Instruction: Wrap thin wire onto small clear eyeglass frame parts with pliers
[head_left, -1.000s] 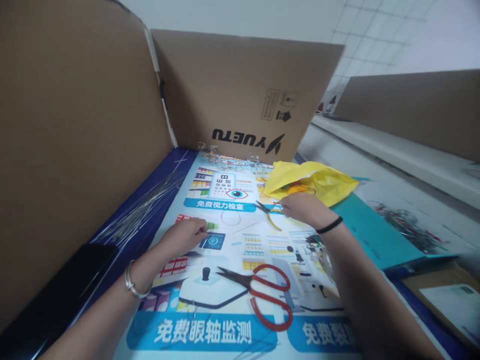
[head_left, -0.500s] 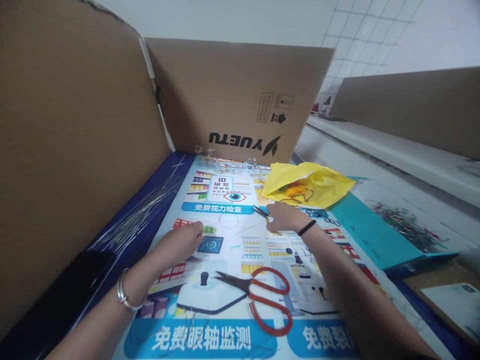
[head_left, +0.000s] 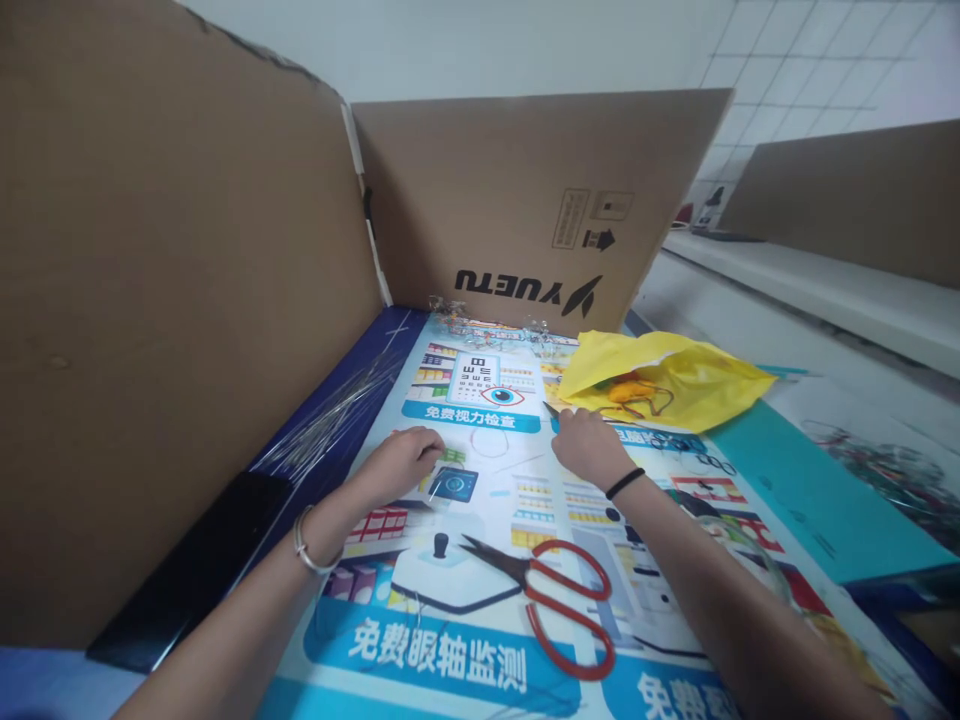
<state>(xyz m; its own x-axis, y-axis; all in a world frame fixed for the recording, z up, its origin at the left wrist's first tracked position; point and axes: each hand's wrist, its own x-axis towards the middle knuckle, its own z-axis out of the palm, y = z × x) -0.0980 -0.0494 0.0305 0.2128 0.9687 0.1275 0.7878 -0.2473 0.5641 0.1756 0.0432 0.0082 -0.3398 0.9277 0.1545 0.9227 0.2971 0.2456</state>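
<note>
Right hand [head_left: 594,448] has shifted from the yellow bag [head_left: 701,375] to the pliers [head_left: 550,410], beyond the red-handled scissors [head_left: 523,574]; fingers curled over them, grip hidden, so I cannot tell its firmness. Work now apparently centres on them. Left hand [head_left: 405,464], beyond the scissors' blades: fingertips together, contents indistinct.

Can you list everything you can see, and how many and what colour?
scissors: one, red handles, dark blades, front middle
pliers: one, dark tip showing, by the right hand
bag: one, yellow, back right
orange thing: one, orange, in the bag's mouth
printed sheet: one, mostly white and blue, on the table
table: one, dark blue, underneath
thin rods: too many to count, silvery, left
flat object: one, black, front left
teal sheet: one, teal, right
tangle: one, mixed colours, far right
cardboard panels: three, brown, left, back and far right
bracelet: one, silver, left wrist
band: one, black, right wrist
hands: two, left and right, middle
</note>
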